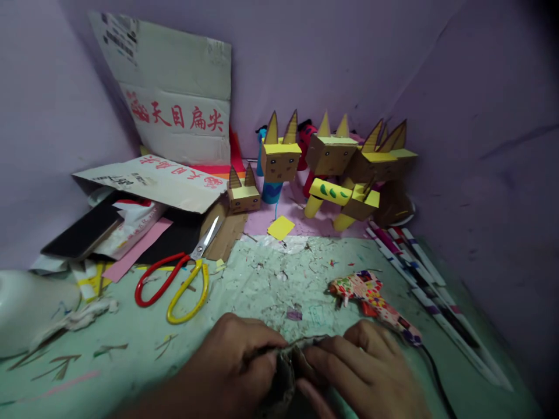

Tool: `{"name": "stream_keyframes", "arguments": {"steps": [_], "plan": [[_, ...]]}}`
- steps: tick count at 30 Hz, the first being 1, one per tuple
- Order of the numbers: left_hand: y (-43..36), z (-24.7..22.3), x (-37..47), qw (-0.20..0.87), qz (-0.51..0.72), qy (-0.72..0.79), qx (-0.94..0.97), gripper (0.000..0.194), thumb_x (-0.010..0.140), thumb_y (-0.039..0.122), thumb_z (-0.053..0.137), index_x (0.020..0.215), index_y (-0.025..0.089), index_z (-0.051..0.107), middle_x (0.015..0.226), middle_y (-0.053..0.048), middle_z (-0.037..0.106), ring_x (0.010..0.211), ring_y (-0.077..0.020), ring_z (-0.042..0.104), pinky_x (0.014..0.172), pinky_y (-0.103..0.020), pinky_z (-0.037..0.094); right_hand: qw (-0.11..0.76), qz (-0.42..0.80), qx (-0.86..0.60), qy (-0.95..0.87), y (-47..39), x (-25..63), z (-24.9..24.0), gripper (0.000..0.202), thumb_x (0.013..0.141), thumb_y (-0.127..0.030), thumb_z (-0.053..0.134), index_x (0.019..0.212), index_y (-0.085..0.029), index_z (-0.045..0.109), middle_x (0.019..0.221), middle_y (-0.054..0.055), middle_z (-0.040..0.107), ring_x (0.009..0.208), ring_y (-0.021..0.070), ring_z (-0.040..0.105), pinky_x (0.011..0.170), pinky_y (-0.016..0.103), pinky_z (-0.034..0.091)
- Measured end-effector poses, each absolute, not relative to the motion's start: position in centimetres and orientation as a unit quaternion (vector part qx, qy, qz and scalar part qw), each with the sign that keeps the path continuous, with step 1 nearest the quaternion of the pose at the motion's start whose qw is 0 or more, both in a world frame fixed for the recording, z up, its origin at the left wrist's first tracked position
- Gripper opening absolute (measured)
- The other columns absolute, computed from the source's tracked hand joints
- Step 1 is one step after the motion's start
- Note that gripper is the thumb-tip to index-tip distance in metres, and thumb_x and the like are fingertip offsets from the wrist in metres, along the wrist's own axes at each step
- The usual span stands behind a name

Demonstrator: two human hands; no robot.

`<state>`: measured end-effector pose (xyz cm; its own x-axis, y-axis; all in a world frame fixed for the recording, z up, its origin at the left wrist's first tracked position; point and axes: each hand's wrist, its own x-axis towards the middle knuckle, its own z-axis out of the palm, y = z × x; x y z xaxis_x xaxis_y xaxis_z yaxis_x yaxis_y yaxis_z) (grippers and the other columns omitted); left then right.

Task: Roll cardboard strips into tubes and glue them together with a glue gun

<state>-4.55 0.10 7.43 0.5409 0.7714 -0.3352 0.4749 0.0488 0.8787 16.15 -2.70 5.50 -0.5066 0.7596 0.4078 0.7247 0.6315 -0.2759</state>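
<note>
Low in the head view, my left hand pinches one edge of a bent piece of cardboard. My right hand grips its other side, fingers curled over the rim. The cardboard looks dark inside and curved; its lower part runs out of view. Right of my right hand lies a glue gun covered in a flowered pattern, its black cord trailing down. Scissors with one red and one yellow handle lie partly open beyond my left hand.
Cardboard animal figures with pointed ears stand along the back. Several markers line the right. Printed cardboard sheets, a dark flat object and a white container occupy the left. Scraps litter the green tabletop.
</note>
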Motion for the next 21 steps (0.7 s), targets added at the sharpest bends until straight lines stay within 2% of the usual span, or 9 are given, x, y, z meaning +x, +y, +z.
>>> {"name": "stream_keyframes", "arguments": {"steps": [4, 7, 9, 11, 13, 16, 18, 21], "plan": [[1.1, 8.3, -4.2, 0.594, 0.094, 0.458, 0.654, 0.029, 0.082, 0.027, 0.04, 0.057, 0.017, 0.05, 0.058, 0.005, 0.046, 0.059, -0.0111, 0.043, 0.054, -0.023, 0.032, 0.253, 0.013, -0.431, -0.866, -2.2, 16.1, 5.3, 0.014, 0.076, -0.024, 0.068, 0.087, -0.028, 0.062, 0.066, -0.009, 0.068, 0.06, 0.0187, 0.052, 0.073, 0.038, 0.031], [1.8, 8.6, -3.8, 0.592, 0.091, 0.477, 0.643, 0.037, 0.085, 0.034, 0.04, 0.052, 0.019, 0.034, 0.053, 0.007, 0.03, 0.053, -0.0098, 0.032, 0.048, -0.025, 0.023, 0.273, 0.008, -0.406, -0.872, -1.8, 15.8, 4.8, 0.02, 0.075, -0.017, 0.067, 0.09, -0.029, 0.062, 0.068, -0.009, 0.07, 0.078, 0.025, 0.06, 0.091, 0.045, 0.025], [2.5, 8.3, -3.5, 0.582, 0.084, 0.48, 0.651, 0.037, 0.083, 0.035, 0.043, 0.052, 0.019, 0.033, 0.052, 0.007, 0.026, 0.052, -0.0096, 0.028, 0.046, -0.026, 0.02, 0.288, 0.03, -0.382, -0.878, -1.4, 15.4, 4.6, 0.02, 0.077, -0.012, 0.063, 0.091, -0.026, 0.062, 0.07, -0.006, 0.07, 0.089, 0.0266, 0.061, 0.096, 0.048, 0.025], [3.4, 7.9, -3.4, 0.579, 0.076, 0.463, 0.667, 0.03, 0.079, 0.029, 0.045, 0.052, 0.019, 0.037, 0.052, 0.007, 0.028, 0.052, -0.0094, 0.029, 0.046, -0.026, 0.02, 0.296, 0.076, -0.371, -0.877, -0.8, 14.9, 4.9, 0.015, 0.08, -0.01, 0.058, 0.087, -0.022, 0.063, 0.07, -0.002, 0.069, 0.086, 0.0241, 0.06, 0.09, 0.046, 0.036], [4.4, 7.4, -3.6, 0.585, 0.073, 0.435, 0.68, 0.024, 0.075, 0.022, 0.044, 0.052, 0.019, 0.04, 0.052, 0.007, 0.029, 0.051, -0.009, 0.029, 0.045, -0.025, 0.021, 0.288, 0.14, -0.377, -0.869, -0.1, 14.3, 5.8, 0.014, 0.082, -0.01, 0.054, 0.082, -0.02, 0.063, 0.072, 0.002, 0.068, 0.081, 0.0219, 0.058, 0.076, 0.039, 0.044], [5.2, 6.8, -4.0, 0.59, 0.079, 0.415, 0.687, 0.024, 0.074, 0.018, 0.043, 0.051, 0.019, 0.035, 0.05, 0.008, 0.026, 0.049, -0.0082, 0.026, 0.044, -0.024, 0.02, 0.223, 0.243, -0.38, -0.864, 1.0, 13.6, 7.4, 0.013, 0.079, -0.008, 0.055, 0.073, -0.019, 0.06, 0.072, 0.003, 0.065, 0.076, 0.0199, 0.053, 0.064, 0.033, 0.043], [5.2, 6.4, -4.3, 0.582, 0.094, 0.416, 0.692, 0.026, 0.073, 0.016, 0.043, 0.05, 0.02, 0.031, 0.049, 0.008, 0.024, 0.048, -0.0079, 0.025, 0.044, -0.024, 0.018, 0.178, 0.283, -0.361, -0.871, 1.6, 13.3, 8.0, 0.014, 0.076, -0.006, 0.054, 0.071, -0.018, 0.059, 0.07, 0.003, 0.063, 0.074, 0.0184, 0.051, 0.064, 0.032, 0.042], [5.1, 5.4, -4.7, 0.586, 0.122, 0.41, 0.688, 0.027, 0.071, 0.013, 0.044, 0.05, 0.02, 0.029, 0.049, 0.008, 0.024, 0.048, -0.0077, 0.024, 0.044, -0.024, 0.018, 0.156, 0.313, -0.335, -0.875, 2.3, 13.1, 7.8, 0.016, 0.079, -0.005, 0.051, 0.071, -0.017, 0.058, 0.069, 0.003, 0.062, 0.072, 0.0174, 0.048, 0.064, 0.031, 0.041]]}}
